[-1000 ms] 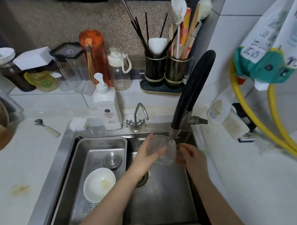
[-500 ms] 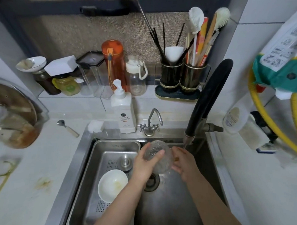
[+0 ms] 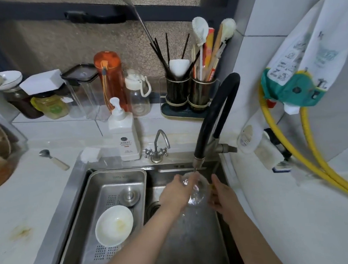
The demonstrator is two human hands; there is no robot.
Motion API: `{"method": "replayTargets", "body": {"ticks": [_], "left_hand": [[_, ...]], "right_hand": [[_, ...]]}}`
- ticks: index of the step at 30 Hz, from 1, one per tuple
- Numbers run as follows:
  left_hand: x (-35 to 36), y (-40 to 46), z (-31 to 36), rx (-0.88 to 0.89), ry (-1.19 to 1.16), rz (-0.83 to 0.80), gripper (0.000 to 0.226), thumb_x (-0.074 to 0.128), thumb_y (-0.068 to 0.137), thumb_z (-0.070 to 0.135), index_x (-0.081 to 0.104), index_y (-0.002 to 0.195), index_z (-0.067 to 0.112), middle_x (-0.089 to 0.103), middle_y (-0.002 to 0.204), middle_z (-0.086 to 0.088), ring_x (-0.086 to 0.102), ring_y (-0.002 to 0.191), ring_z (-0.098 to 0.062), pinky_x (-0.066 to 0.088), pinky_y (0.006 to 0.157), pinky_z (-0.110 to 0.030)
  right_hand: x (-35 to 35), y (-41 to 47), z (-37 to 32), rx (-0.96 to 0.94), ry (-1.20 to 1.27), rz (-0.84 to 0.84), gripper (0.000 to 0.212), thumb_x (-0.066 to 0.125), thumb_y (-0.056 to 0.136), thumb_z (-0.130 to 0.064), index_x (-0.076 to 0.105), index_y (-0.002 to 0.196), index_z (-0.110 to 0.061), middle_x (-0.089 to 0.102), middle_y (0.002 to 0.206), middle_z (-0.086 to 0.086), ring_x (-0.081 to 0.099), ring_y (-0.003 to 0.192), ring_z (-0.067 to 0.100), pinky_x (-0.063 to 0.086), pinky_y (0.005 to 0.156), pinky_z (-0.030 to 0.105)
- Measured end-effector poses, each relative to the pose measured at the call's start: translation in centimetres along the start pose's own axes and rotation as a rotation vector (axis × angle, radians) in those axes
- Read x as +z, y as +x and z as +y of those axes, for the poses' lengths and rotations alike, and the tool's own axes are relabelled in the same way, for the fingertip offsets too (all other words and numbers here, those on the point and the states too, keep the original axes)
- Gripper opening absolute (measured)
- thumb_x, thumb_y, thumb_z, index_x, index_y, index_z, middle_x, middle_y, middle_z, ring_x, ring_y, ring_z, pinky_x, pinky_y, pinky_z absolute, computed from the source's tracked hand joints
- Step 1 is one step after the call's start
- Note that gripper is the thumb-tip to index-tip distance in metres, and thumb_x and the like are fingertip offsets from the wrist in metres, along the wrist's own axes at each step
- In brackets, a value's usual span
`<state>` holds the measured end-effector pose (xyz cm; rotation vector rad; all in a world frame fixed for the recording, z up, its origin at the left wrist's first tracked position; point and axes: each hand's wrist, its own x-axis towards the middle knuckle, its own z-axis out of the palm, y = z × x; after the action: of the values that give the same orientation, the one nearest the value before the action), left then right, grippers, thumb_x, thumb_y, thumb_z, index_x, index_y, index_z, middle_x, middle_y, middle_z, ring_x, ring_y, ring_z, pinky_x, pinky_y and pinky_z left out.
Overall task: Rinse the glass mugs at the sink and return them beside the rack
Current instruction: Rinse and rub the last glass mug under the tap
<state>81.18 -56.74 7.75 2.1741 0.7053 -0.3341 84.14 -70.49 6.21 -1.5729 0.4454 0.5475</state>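
The clear textured glass mug has swung back under the black curved tap; left hand fingers grip it, right hand fingers now hover open beside, so rinsing continues.

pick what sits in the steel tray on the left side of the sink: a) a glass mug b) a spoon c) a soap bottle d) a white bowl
d: the white bowl lies in the steel tray, while the left hand holds the glass mug under the tap.
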Motion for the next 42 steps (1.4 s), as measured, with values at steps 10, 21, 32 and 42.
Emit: {"method": "replayTargets", "body": {"ticks": [10,21,32,42], "left_hand": [[0.2,-1.7,-0.9,0.224,-0.059,-0.054,0.064,0.044,0.084,0.068,0.036,0.139,0.037,0.056,0.135,0.001,0.052,0.123,-0.02,0.041,0.099,-0.031],[-2.8,-1.9,-2.8,0.208,-0.455,-0.163,0.113,0.082,0.061,0.045,0.014,0.15,0.025,0.026,0.145,0.006,0.03,0.132,-0.006,0.027,0.112,-0.026],[-0.2,-2.7,1.5,0.465,-0.553,-0.041,0.067,0.086,0.06,0.002,0.048,0.107,0.031,0.065,0.095,0.016,0.06,0.089,0.014,0.047,0.069,-0.005],[0.7,-2.6,2.0,0.551,-0.423,0.123,0.074,0.092,0.051,0.033,0.047,0.106,0.057,0.057,0.111,0.029,0.056,0.106,0.004,0.045,0.089,-0.014]], "right_hand": [[-2.5,-1.1,2.1,-0.018,0.25,-0.092,0.02,0.053,0.096,-0.02,0.066,0.108,-0.011,0.07,0.103,0.015,0.066,0.095,0.027,0.055,0.08,0.04],[-1.0,-0.4,1.6,-0.154,0.426,-0.232,0.046,0.069,0.074,-0.021,0.063,0.118,-0.007,0.07,0.109,0.017,0.068,0.095,0.025,0.052,0.089,0.04],[-4.5,1.5,-0.2,-0.234,0.332,-0.096,0.022,0.05,0.094,-0.01,0.065,0.109,-0.005,0.066,0.104,0.023,0.062,0.098,0.037,0.051,0.083,0.046],[-6.9,8.7,-5.0,-0.423,-0.162,0.018,0.068,0.062,0.087,-0.008,0.027,0.145,-0.013,0.037,0.139,0.002,0.035,0.134,0.025,0.031,0.112,0.044]]}}
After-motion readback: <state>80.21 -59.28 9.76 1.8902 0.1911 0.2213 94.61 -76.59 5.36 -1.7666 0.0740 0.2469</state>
